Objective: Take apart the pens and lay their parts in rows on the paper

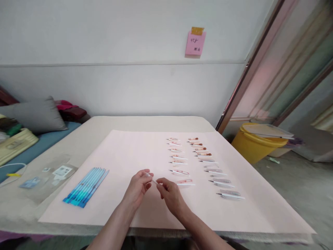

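My left hand [139, 187] and my right hand [171, 195] meet over the middle of the pink sheet. Between them runs a slim white pen part [154, 181], pinched at one end by each hand; the fingers cover both its ends. Just right of my right hand lies a pen in pieces, a patterned reddish piece [184, 181] above a white stick [186, 184]. Beyond it a column of similar pen pieces [178, 162] stretches away, with dark tips pointing left. A second column, of brown and grey pen pieces [203, 154], lies farther right.
A fan of blue pens [87, 187] rests at the left on the pink sheet [130, 152]. Clear plastic bags [52, 175] lie beside it on the cloth. A yellow bucket [243, 144] stands right of the table. A white wall [130, 90] rises behind.
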Demonstrator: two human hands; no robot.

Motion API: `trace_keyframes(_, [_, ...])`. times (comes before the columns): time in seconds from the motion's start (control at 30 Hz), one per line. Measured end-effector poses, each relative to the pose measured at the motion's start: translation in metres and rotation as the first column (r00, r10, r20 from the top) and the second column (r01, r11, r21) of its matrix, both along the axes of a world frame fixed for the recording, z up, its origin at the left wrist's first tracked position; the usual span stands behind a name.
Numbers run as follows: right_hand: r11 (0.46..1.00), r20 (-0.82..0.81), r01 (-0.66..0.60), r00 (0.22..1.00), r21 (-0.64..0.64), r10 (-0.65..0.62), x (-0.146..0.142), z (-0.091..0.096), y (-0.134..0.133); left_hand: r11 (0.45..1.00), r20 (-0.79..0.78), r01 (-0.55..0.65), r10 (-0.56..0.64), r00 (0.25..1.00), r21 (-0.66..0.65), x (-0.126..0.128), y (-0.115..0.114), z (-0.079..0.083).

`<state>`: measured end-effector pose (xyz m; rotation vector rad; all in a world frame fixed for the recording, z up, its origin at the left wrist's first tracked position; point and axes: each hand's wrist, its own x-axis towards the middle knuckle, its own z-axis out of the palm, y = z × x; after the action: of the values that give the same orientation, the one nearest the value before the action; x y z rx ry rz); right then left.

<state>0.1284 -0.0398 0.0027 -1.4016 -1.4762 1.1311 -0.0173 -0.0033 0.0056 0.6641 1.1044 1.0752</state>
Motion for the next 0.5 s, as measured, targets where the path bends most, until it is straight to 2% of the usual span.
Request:
trace_keyframes(0.13, [1.000,-0.008,-0.006,1.000,-0.003,0.006,-0.0004,-0.0021,0.0001,1.000,-0.061,-0.009,0.008,0.998,-0.014,0.0002,0.0000,-0.0006])
trace_keyframes(0.33, [1.000,0.002,-0.010,1.000,0.010,0.010,-0.0007,-0.0010,0.0006,0.999,0.059,-0.022,0.023,0.998,-0.025,-0.0005,0.0006,-0.0022])
trace_keyframes(0.5, [1.000,0.005,-0.012,1.000,-0.015,0.012,-0.0010,0.0035,-0.0008,0.999,0.060,0.000,0.003,0.998,-0.041,0.0003,-0.0004,-0.0011])
